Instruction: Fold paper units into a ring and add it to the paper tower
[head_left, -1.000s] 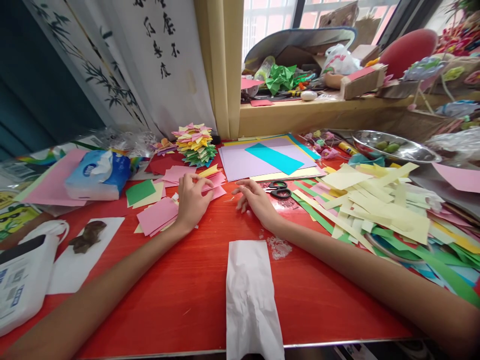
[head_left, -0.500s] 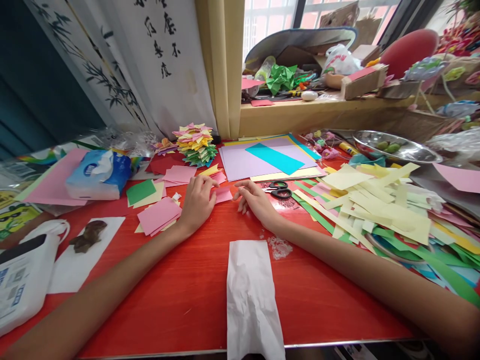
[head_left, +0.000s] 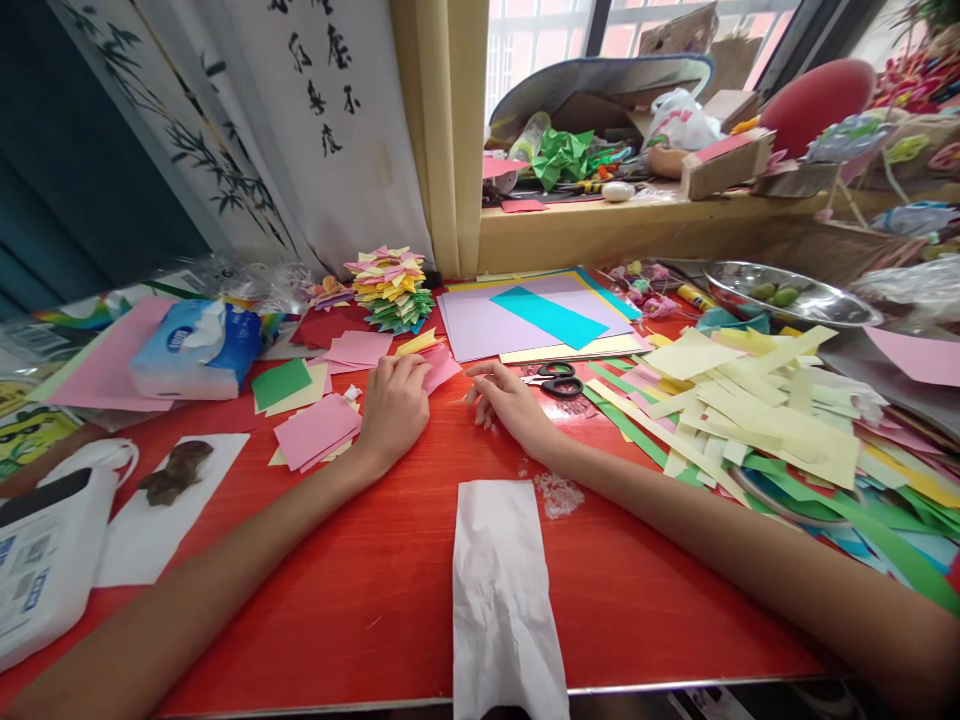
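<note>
In the head view, my left hand point(head_left: 395, 408) has its fingers closed on the edge of a small pink paper point(head_left: 444, 367), which tilts up off the table beside the fingertips. My right hand point(head_left: 506, 403) rests a short way to the right, fingers loosely bent and apart, with nothing visible in them. Black-handled scissors point(head_left: 559, 380) lie just beyond it. To the left of my left hand is a loose pile of pink paper squares point(head_left: 318, 430). A folded-paper stack point(head_left: 391, 290) in pink, yellow and green stands behind.
Paper strips point(head_left: 750, 400) heap up on the right. Large coloured sheets point(head_left: 469, 325) lie at the back, near a metal bowl point(head_left: 795, 292). A white paper bag point(head_left: 506, 590) overhangs the front edge. Tissues point(head_left: 196, 350) and a white container point(head_left: 52, 560) stand left.
My left hand has closed on the small pink paper, which lay on the table before and is now lifted and tilted. My right hand has barely moved.
</note>
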